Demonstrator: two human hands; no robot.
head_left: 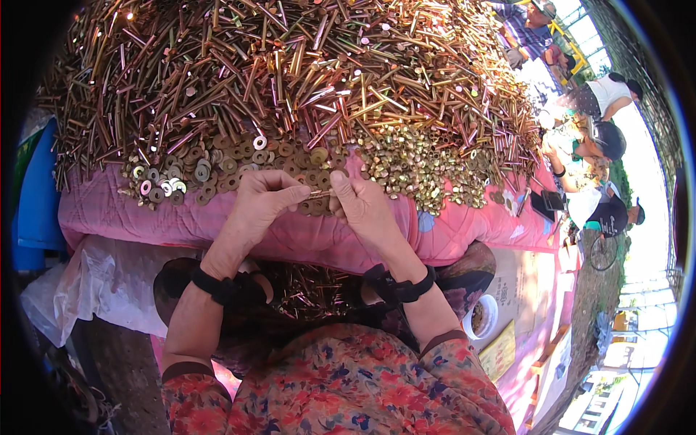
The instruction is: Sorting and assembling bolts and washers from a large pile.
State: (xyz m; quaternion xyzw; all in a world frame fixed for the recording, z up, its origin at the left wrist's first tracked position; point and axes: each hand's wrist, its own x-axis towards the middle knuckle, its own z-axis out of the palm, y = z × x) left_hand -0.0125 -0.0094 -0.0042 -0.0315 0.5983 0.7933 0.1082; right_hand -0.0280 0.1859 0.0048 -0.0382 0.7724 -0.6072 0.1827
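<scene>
Over the front edge of the pink quilted cloth, both hands meet with a thin brass-coloured bolt (319, 194) between them. The thumb and fingers of my left hand (262, 199) pinch one end of it. My right hand (362, 206) is closed round the other end, thumb on top, and its fingers hide that part. Just beyond the hands lie flat round washers (217, 161), mostly to the left. A heap of small gold-coloured nuts (413, 163) spreads to the right. Behind these rises a big pile of long coppery bolts (290, 72).
Pink cloth (145, 217) covers the work surface. More metal pieces (308, 290) lie below, between my knees. A white tub (480, 317) stands at the right, a blue container (40, 196) at the left by clear plastic sheeting (109, 279). Several people (598, 145) sit at the far right.
</scene>
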